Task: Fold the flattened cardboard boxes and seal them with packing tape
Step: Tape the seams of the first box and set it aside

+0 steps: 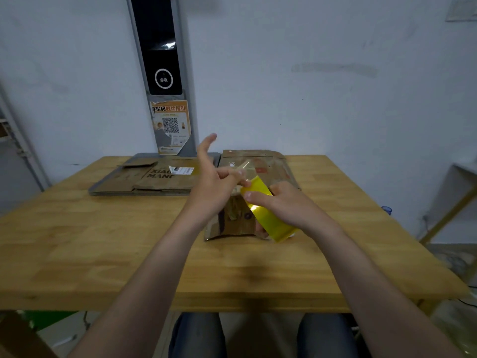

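Observation:
My right hand (281,202) grips a roll of yellow packing tape (268,215) above the middle of the wooden table (103,244). My left hand (216,182) is raised just left of the roll; its thumb and fingertips pinch the loose clear end of the tape (244,167), while the index finger points up. Under both hands stands a small folded cardboard box (229,223), worn and shiny with old tape, partly hidden by the roll. Flattened cardboard boxes (144,180) lie in a pile at the back of the table, and a second flat box (273,166) lies to their right.
A grey kiosk post (161,73) with a dark screen and an orange QR notice stands against the wall behind the table. A white stand (462,192) is off the table's right edge. My knees show below the front edge.

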The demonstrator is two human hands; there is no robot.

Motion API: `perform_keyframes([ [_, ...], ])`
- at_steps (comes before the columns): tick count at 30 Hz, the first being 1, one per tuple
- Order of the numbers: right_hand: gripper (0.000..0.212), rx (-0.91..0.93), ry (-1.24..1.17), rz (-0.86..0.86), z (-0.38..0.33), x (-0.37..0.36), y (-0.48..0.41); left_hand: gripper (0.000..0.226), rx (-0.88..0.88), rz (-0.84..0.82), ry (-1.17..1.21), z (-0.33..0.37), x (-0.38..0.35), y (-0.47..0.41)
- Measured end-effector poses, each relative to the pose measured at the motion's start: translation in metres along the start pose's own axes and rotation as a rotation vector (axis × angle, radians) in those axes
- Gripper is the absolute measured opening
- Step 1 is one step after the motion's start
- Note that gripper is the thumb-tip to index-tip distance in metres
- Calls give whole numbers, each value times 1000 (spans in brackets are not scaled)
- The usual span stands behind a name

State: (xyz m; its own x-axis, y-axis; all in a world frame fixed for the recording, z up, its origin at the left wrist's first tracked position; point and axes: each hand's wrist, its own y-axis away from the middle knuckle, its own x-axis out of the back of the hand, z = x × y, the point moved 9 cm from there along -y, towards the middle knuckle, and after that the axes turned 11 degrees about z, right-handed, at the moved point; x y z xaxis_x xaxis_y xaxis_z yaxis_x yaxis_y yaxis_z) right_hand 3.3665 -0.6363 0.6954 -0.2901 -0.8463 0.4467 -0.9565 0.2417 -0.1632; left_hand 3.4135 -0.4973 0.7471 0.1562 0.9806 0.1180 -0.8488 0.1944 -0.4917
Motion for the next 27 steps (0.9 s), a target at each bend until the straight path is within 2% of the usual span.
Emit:
perform_keyframes([
  [2,55,-35,3,-12,3,5,-3,36,-8,-40,-118,1,1,-8],
  [4,61,-66,26,-10,4,10,-6,17,-42,-13,-153,6,4,-16],
  [7,66,-43,141,-10,2,16,-8,18,-80,60,-214,7,12,-24],
  [13,63,-45,126,-107,10,9,0,20,-12,74,-62,-5,18,-25],
  [18,38,229,-19,-156,-5,17,14,20,170,186,32,-34,42,-40],
  [22,51,333,35,0,-6,35,10,18,256,236,28,-60,59,-47],
  [25,51,333,112,151,1,51,0,19,299,314,61,-74,72,-46],
  [27,54,330,259,250,7,62,-8,19,325,366,94,-84,78,-44],
])
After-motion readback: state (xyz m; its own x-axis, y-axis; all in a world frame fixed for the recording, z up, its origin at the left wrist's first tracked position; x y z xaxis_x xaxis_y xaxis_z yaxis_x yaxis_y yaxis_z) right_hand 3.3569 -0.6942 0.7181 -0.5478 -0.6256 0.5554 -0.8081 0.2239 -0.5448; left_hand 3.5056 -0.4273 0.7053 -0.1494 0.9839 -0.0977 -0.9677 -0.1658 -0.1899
